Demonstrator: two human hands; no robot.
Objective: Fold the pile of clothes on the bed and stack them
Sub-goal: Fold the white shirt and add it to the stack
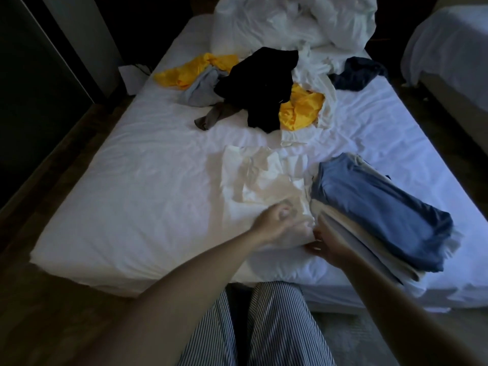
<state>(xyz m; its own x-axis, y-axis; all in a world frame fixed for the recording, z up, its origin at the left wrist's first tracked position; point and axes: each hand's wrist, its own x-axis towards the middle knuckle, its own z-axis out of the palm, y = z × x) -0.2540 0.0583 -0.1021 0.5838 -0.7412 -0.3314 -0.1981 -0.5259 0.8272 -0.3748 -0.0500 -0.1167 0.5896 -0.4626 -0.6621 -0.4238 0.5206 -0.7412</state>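
The left hand [276, 224] clamped its fingers on the white garment [253, 180] at the bed's [132, 207] near edge. The right hand's [326, 247] fingers were unclear. The fold probably needed smoothing flat.

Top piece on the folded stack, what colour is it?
Blue, a faded mid-blue. The top piece of the stack shows best in the head view.

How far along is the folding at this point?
Done: a stack of folded items, blue on top, sits on the right of the bed. In hand: a white garment lies flat beside it. The left hand grips its near edge, and the right hand is there too, blurred. Left: the pile of black, yellow, grey, navy and white pieces is unfolded.
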